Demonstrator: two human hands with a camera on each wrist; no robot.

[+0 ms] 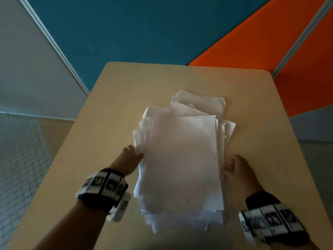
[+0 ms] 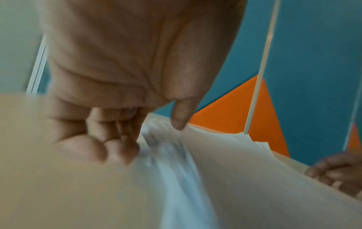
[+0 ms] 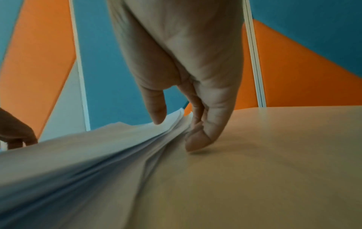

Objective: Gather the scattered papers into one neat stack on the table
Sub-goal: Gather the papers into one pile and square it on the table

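Our left hand pinches the paper pile's left edge, thumb on top; our right hand grasps its right edge likewise; the pile lies mid-table, corners splayed; loose sheets look light, floppy and slippery, so we'd squeeze both long edges.

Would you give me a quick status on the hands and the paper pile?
Left hand and right hand grip the pile's side edges. Papers gathered on table, edges ragged. Nothing in the way.
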